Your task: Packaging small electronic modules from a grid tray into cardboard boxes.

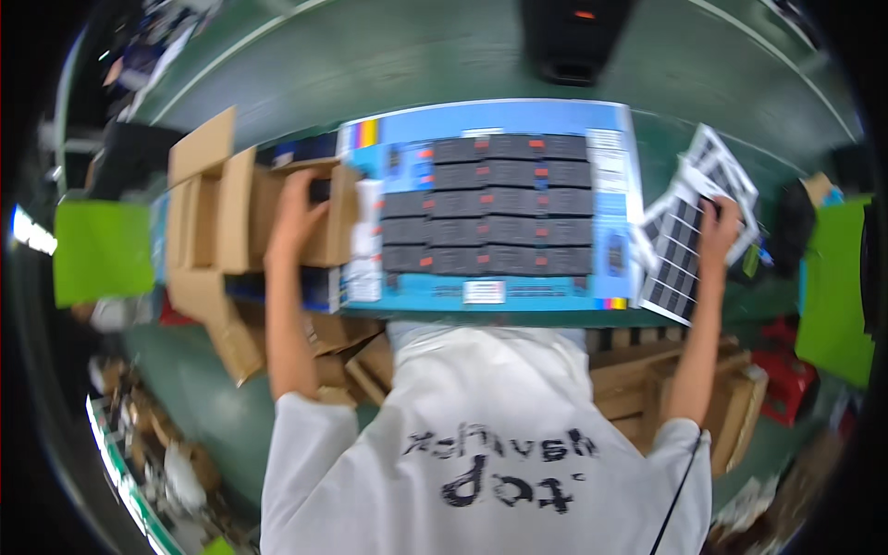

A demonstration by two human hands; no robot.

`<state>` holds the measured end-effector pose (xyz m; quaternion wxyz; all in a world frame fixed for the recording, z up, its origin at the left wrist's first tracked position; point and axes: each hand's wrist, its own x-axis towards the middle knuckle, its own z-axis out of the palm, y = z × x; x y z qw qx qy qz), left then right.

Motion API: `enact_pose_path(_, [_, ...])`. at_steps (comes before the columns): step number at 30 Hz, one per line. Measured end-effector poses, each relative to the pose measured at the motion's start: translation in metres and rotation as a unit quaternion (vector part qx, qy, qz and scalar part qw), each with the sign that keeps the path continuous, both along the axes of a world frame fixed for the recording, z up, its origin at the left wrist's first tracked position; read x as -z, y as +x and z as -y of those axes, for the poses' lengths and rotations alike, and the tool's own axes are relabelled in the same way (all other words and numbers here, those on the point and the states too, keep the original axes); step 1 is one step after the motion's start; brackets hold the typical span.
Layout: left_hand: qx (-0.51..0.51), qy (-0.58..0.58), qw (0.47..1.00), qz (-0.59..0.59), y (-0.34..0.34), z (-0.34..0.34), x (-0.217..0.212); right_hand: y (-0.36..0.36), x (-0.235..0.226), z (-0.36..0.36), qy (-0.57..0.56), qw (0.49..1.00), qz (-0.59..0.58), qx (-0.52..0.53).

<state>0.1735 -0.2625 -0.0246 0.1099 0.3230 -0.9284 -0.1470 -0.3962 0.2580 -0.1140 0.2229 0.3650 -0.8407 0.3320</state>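
My left hand is at an open cardboard box left of the work mat. Its fingers and thumb curl round something dark inside the box, too blurred to name. My right hand has its fingers bent onto a sheet of black rectangular labels, pinching it near its upper right part. More white-edged sheets lie under and beside it. Between my hands, rows of flat black blocks with small orange marks cover a blue printed mat.
White packets lie along the mat's left edge. A black device stands at the far side of the green table. Cardboard boxes are below the near edge. Bright green panels stand at both sides.
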Motion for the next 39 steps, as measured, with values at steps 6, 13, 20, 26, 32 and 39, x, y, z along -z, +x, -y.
enact_pose_path(6, [-0.059,0.114,0.992,0.01,0.008,-0.016,-0.019,0.031,-0.034,0.022,-0.011,0.999,0.05,0.017])
enact_pose_path(13, [-0.166,0.171,0.958,-0.162,0.023,-0.059,-0.077,0.025,-0.029,0.02,0.002,1.0,0.017,0.018])
enact_pose_path(20, [-0.17,0.462,0.798,-0.348,-0.047,-0.16,-0.101,0.007,-0.025,-0.006,0.089,0.992,-0.082,0.046])
enact_pose_path(26, [-0.079,0.668,0.676,-0.303,-0.087,-0.22,-0.065,0.006,-0.017,0.001,0.006,0.995,0.096,-0.008])
enact_pose_path(32, [-0.024,0.683,0.644,-0.343,-0.1,-0.245,-0.043,-0.007,-0.01,-0.011,-0.058,0.988,0.122,-0.074])
enact_pose_path(39, [0.019,0.673,0.661,-0.332,-0.116,-0.25,-0.041,0.094,-0.116,0.028,-0.119,0.919,0.355,-0.123])
